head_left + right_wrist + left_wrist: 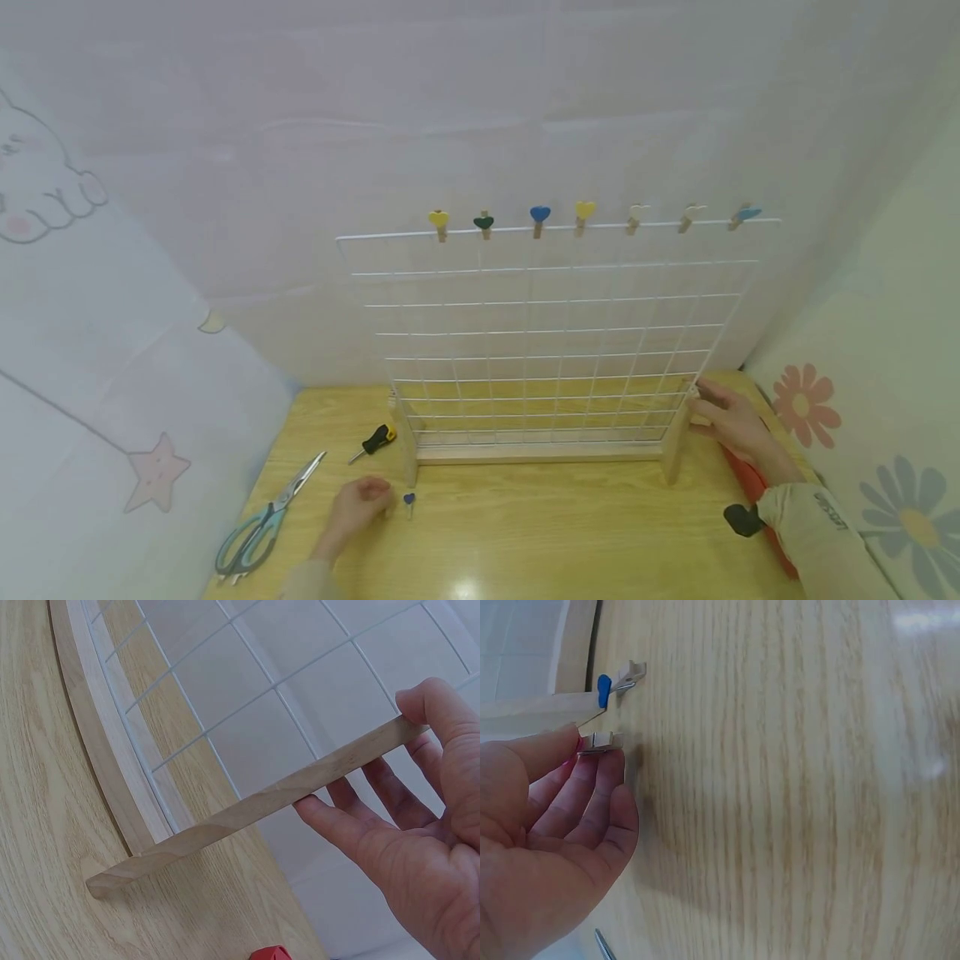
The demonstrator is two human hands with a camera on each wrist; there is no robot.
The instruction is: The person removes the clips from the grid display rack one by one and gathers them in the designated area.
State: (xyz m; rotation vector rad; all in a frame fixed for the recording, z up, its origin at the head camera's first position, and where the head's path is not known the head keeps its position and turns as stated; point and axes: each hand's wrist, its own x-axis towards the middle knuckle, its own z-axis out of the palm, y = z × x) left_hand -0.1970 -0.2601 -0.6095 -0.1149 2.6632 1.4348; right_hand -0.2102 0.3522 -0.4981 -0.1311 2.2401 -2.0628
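Observation:
My left hand is low over the table left of the stand, pinching a small wooden clothespin with a bit of pink on it between thumb and fingers. Just beyond lies another mini clothespin with a blue heart, close to the stand's left foot. My right hand grips the right wooden upright of the stand, thumb on one side and fingers on the other. A white wire grid stands in this wooden frame. Several heart clothespins, including a yellow one, are clipped along its top wire.
Scissors with blue-grey handles lie at the table's left edge. A black and yellow screwdriver is beside the stand's left upright. Under my right forearm is a red object. Printed cloth walls enclose the table.

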